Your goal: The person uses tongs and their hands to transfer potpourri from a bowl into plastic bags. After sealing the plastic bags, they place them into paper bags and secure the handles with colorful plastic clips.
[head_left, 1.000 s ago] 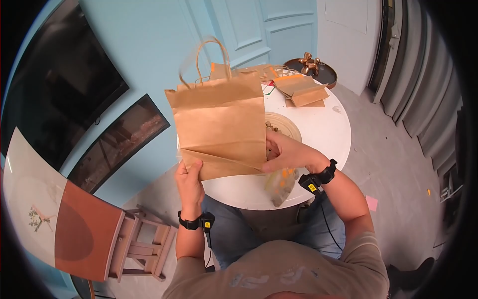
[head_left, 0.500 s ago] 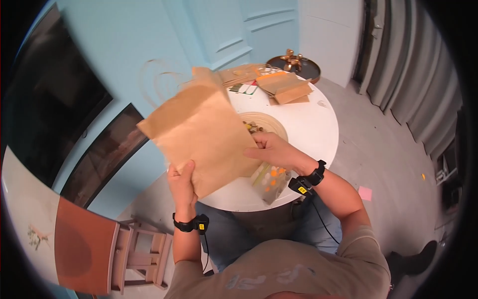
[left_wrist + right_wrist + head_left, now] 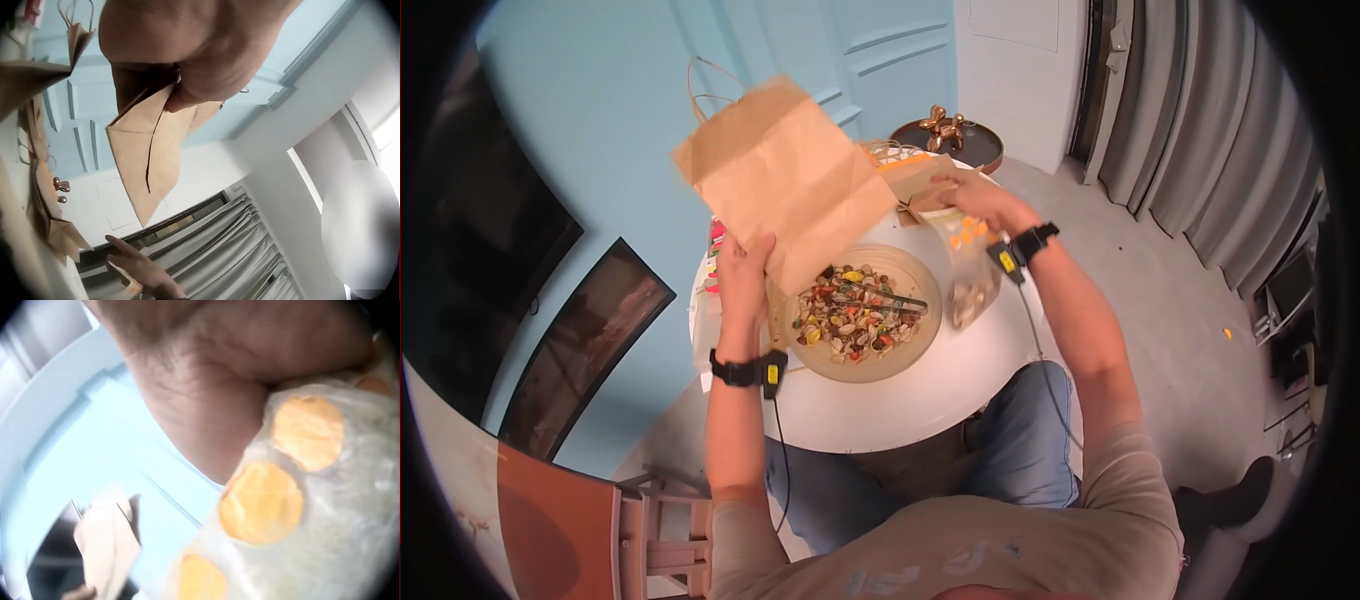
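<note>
My left hand (image 3: 745,275) grips a brown paper bag (image 3: 785,170) by its folded bottom end, over the far left of the table; its handles point away. In the left wrist view this hand (image 3: 194,50) holds the folded paper (image 3: 147,150). My right hand (image 3: 990,205) holds a clear plastic bag (image 3: 975,285) with orange dots near its top, right of a bowl (image 3: 932,310) of mixed small pieces. Close up in the right wrist view are the hand (image 3: 219,381) and the dotted plastic (image 3: 350,506); the fingertips are hidden there.
Dark tongs (image 3: 890,297) lie across the mixed pieces. More folded paper bags (image 3: 912,178) lie at the table's far side. Behind them, a round dark tray (image 3: 980,145) bears a copper-coloured balloon-animal figure (image 3: 943,128). The round white table (image 3: 860,420) reaches close to the person's legs.
The paper bag has swung up and away to the left, uncovering the bowl. My right hand has left the paper bag and taken hold of the plastic bag, which has moved away from the near edge.
</note>
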Demonstrator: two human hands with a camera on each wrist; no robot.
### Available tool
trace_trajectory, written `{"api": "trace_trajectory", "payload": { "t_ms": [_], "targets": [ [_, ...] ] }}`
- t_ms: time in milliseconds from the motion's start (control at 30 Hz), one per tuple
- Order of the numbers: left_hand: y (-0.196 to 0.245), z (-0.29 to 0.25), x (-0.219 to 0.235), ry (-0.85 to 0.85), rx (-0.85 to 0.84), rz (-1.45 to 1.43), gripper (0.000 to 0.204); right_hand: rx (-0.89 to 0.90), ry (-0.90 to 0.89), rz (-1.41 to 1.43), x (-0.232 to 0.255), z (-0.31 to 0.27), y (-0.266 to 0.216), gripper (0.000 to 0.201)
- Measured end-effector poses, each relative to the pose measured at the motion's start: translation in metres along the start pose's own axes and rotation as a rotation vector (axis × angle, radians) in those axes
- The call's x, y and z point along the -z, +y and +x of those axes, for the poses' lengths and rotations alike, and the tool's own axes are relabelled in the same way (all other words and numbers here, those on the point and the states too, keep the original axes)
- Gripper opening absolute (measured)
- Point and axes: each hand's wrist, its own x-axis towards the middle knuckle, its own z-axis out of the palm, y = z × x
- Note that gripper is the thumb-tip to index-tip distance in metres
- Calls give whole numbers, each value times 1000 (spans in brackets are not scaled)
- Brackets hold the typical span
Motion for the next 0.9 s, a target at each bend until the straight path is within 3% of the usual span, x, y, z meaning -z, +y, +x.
{"api": "trace_trajectory", "payload": {
  "t_ms": [133, 333, 433, 633, 667, 767, 900],
  "targets": [
    [-12, 67, -11, -41, 18, 12, 47, 81, 112, -734, 29, 66, 23, 66],
    [-44, 121, -40, -157, 121, -82, 45, -49, 165, -999, 3, 111, 64, 28],
    [-59, 132, -55, -186, 100, -84, 47, 105, 304, -1110, -3, 106, 62, 22],
    [-102, 173, -83, -279, 136, -78, 40, 112, 123, -1028, -8, 100, 74, 22],
    [-109, 178, -92, -274, 175, -87, 39, 117, 124, -981, -5, 91, 66, 32],
    [-138, 200, -119, -280, 301, -143, 39, 146, 190, -878, 2, 62, 47, 24],
    [-202, 227, -151, -272, 459, -231, 40, 182, 99, -794, 8, 14, 32, 31]
  ]
}}
